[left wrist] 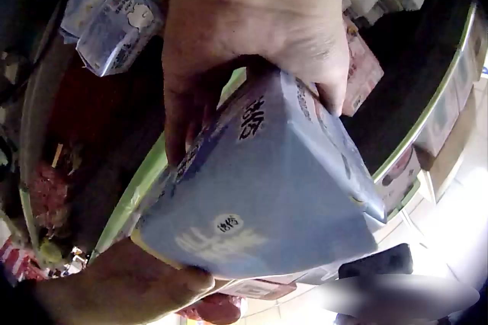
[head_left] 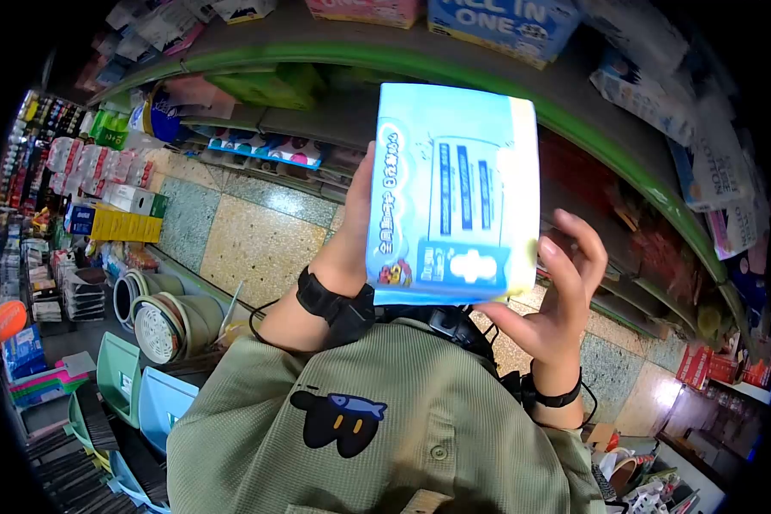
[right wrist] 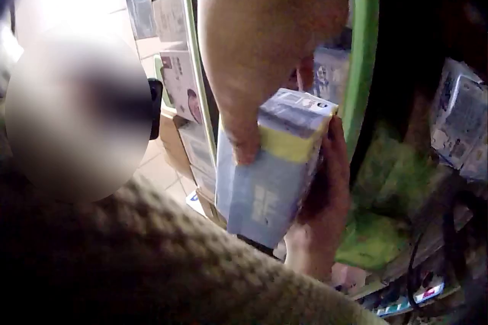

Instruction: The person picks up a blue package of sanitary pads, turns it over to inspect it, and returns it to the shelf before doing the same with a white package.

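Observation:
A light blue pack of sanitary pads (head_left: pixel 454 197) with a pale yellow end is held up in front of the chest. My left hand (left wrist: pixel 259 28) grips it, thumb on one side and fingers on the other; in the head view most of that hand is hidden behind the pack. At the pack's lower right corner is my right hand (head_left: pixel 565 300), fingers loosely bent and spread. Its thumb touches the pack's lower face in the right wrist view, and its index fingertip is right by the yellow end in the head view.
A shelf with a green edge (head_left: pixel 660 171) curves around ahead, bearing a blue pack (head_left: pixel 505 26) and a pink one (head_left: pixel 364 10). Green bins (head_left: pixel 180 325) and a blue dustpan (head_left: pixel 164 403) stand at left. Yellow boxes (head_left: pixel 127 224) sit beyond them, beside the tiled floor (head_left: pixel 248 231).

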Demonstrator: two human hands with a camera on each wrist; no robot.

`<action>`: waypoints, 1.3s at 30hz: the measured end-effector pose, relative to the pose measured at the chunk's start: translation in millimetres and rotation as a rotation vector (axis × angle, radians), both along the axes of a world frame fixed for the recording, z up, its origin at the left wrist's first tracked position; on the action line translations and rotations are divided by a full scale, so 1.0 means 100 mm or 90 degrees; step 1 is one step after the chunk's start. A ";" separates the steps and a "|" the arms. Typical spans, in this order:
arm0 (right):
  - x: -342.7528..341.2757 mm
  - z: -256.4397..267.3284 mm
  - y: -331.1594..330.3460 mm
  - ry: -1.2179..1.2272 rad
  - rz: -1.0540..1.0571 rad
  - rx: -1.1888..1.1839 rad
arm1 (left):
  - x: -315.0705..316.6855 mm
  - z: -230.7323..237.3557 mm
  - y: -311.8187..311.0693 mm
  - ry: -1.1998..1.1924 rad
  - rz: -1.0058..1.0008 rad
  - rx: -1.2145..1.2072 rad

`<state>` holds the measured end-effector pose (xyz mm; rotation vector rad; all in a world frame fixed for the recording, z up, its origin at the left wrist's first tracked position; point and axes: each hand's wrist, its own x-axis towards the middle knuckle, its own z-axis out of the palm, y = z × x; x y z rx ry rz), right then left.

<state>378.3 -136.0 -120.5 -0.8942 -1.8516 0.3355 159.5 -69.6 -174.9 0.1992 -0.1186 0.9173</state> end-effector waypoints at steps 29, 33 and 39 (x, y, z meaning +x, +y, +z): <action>0.96 -0.20 -0.19 0.286 0.219 -0.373 | 0.59 -0.06 -0.49 0.352 -0.066 0.036; 0.82 -0.27 -0.27 0.215 0.356 -0.403 | 0.62 -0.10 -0.53 0.324 -0.074 0.014; 0.68 -0.30 -0.26 0.248 0.245 -0.252 | 0.46 -0.24 -0.42 0.131 -0.057 -0.057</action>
